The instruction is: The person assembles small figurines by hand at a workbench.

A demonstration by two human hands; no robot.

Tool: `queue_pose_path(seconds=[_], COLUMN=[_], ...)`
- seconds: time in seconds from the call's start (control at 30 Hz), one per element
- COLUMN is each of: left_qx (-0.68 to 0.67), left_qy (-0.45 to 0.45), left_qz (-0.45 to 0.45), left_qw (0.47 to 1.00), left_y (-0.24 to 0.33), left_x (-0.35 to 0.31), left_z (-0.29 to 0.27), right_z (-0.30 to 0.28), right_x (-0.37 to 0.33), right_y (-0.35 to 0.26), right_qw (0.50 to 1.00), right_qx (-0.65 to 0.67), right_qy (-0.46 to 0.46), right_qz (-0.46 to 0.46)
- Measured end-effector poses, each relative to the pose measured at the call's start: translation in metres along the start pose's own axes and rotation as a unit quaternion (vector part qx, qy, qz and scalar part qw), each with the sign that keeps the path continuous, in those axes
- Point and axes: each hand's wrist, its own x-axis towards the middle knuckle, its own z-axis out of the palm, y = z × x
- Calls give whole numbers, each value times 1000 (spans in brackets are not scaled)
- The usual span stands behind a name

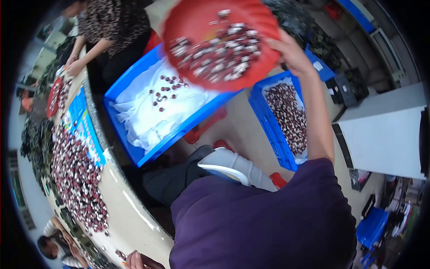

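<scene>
My right hand (289, 51) grips the right rim of a scalloped red plate (264, 18). The plate is tilted and smeared by motion, with many small round dark-red and white pieces (219, 56) spread over it. It hangs above the far right part of a blue bin (117, 87) lined with a white sheet (145, 119), where several such pieces (165, 92) lie. At the lower edge, partly cut off, my left hand (139, 261) is by the table's edge with bent fingers held together. A tiny orange spot shows beside them; whatever they hold is hidden.
To the left, a curved table (130, 201) carries a large heap of similar pieces (80, 179) and a blue printed sheet (85, 125). A co-worker's hands (74, 65) are near another red plate (54, 96). A blue crate (268, 121) full of pieces stands on the right.
</scene>
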Motion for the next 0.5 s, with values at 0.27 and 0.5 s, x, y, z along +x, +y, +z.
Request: queue_pose_path(seconds=[0.27, 0.5], left_qx=[-25, -31], left_qy=[-72, -148], left_qz=[45, 31], left_qw=[996, 988], left_y=[-6, 3], left_x=[41, 52], left_z=[56, 79], right_z=[-182, -258], right_x=[-99, -160], right_y=[93, 257], right_qw=[895, 635], right_qx=[-156, -573], right_qy=[321, 351], right_qz=[267, 381])
